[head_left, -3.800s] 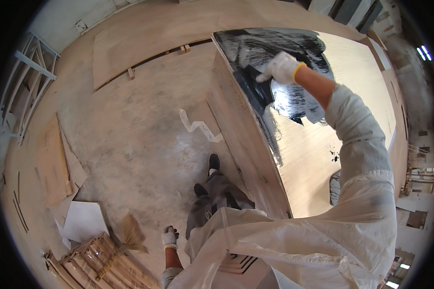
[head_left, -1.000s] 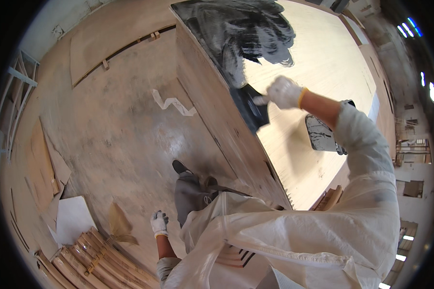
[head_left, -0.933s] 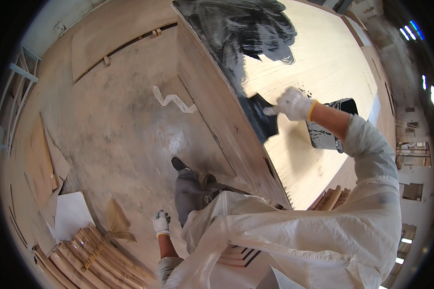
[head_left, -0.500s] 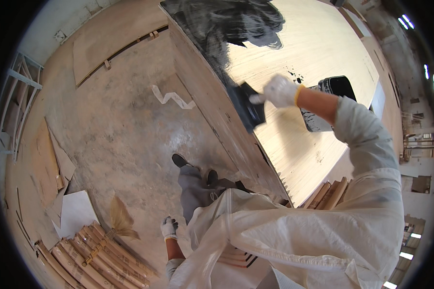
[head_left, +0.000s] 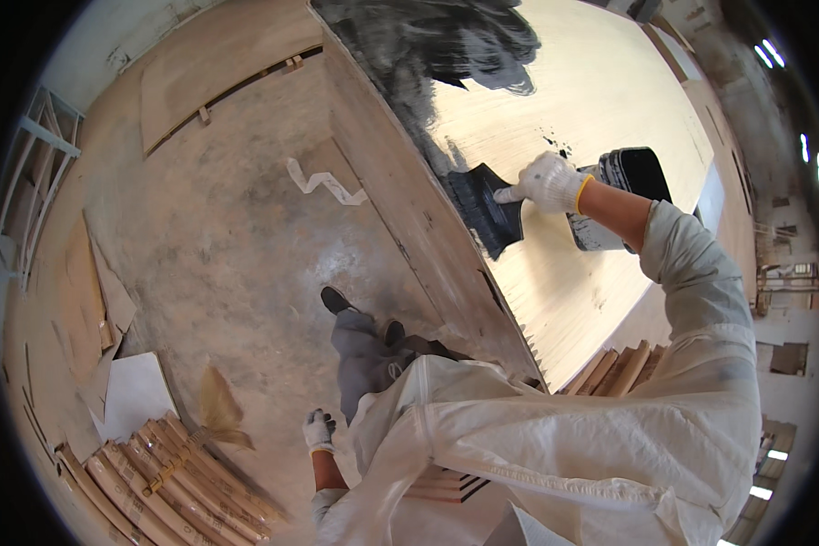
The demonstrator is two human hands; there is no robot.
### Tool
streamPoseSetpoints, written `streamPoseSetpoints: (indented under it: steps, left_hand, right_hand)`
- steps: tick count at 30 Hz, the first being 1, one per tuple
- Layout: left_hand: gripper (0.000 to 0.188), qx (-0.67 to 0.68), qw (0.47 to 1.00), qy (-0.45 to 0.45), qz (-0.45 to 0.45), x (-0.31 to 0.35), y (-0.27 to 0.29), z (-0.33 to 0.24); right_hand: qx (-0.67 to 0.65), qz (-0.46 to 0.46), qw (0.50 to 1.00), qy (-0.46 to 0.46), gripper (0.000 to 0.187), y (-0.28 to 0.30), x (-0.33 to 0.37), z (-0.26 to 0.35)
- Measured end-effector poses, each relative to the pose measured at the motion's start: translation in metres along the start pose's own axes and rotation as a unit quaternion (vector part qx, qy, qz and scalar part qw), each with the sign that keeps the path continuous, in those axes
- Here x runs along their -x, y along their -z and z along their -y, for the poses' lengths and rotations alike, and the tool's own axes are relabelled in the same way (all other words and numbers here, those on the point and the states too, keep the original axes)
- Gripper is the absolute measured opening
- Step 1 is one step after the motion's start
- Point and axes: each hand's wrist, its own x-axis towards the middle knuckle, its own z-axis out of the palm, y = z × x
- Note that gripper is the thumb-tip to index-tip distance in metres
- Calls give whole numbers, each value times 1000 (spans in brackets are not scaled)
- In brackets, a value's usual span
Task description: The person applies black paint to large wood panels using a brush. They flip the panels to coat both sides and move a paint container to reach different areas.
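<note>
My gloved right hand is closed on the handle of a wide flat spreader. Its broad blade is coated in black and lies along the near left edge of a pale wooden panel. Wet black coating covers the far left part of the panel in uneven strokes. Just beyond my right wrist stands a bucket, dark inside and smeared with black, partly hidden by my forearm. Away from the panel, my left hand, in a white glove with dark palm, hangs low with its fingers curled in and nothing visible in them.
The panel tops a tall wooden-sided stack. Brown wrapped bundles lie at the lower left beside a white sheet. A crumpled paper strip rests on the floor. A metal frame stands at far left.
My right hand has moved a little to the right with the spreader, which now sits slightly further inward on the panel. The left hand hangs nearly as before.
</note>
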Motion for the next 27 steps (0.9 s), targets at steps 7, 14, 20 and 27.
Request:
streamPoseSetpoints:
  steps: [7, 14, 20, 27]
  left_hand:
    - [24, -40, 999, -27, 10, -3, 6, -22]
    - [23, 8, 1000, -18, -11, -20, 19, -41]
    - [22, -64, 998, -8, 19, -18, -7, -44]
    - [28, -92, 994, -49, 26, -26, -20, -85]
  right_hand:
    - [-11, -40, 994, -100, 43, 74, -81, -40]
    - [13, -39, 999, 21, 40, 44, -64, -38]
    - [17, -25, 999, -17, 36, 44, -70, -56]
    - [30, 22, 997, -70, 32, 93, -99, -41]
